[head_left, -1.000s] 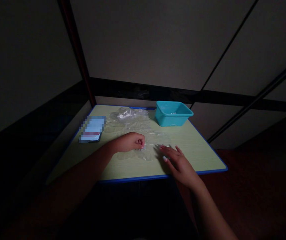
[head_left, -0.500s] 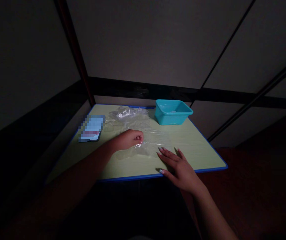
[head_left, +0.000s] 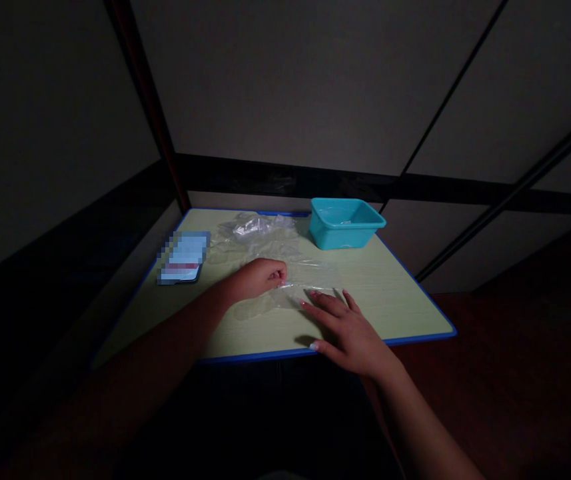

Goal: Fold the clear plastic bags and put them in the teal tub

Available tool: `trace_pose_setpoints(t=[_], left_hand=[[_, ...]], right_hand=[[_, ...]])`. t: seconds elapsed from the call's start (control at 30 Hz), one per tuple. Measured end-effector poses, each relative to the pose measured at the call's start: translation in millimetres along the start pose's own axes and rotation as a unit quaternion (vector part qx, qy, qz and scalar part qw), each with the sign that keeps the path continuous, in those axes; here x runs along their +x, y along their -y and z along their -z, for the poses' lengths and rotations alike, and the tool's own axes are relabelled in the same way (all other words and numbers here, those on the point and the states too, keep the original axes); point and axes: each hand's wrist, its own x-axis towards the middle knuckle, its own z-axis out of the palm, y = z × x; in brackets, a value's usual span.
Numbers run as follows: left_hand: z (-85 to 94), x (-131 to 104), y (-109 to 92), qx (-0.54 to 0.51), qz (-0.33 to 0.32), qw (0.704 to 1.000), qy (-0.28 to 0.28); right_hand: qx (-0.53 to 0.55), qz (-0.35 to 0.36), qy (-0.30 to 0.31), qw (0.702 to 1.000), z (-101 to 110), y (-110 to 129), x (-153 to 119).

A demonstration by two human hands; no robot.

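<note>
A clear plastic bag lies spread on the small pale table. My left hand is closed, its fingers pinching the near side of this bag. To the right, my right hand is open with fingers spread, the fingertips at the bag's near right part and the thumb near the table's front edge. Whether those fingertips press on the plastic I cannot tell. Behind my left hand lies a crumpled heap of clear plastic bags.
At the back right of the table stands a turquoise plastic basket with something clear inside. A phone with a lit, blurred screen lies at the left edge. Cabinet panels rise behind the table.
My right hand has slid a little to the left over the near part of the bag. The left hand stays nearly where it was, still closed on the plastic.
</note>
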Motion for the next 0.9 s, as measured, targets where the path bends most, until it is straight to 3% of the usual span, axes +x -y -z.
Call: trace_pose_setpoints(t=[0.9], left_hand=[[-7.7, 5.5, 0.7, 0.134, -0.058, 0.988, -0.059]], right_hand=[[-0.030, 0.012, 0.019, 0.999, -8.5, 6.8, 7.7]])
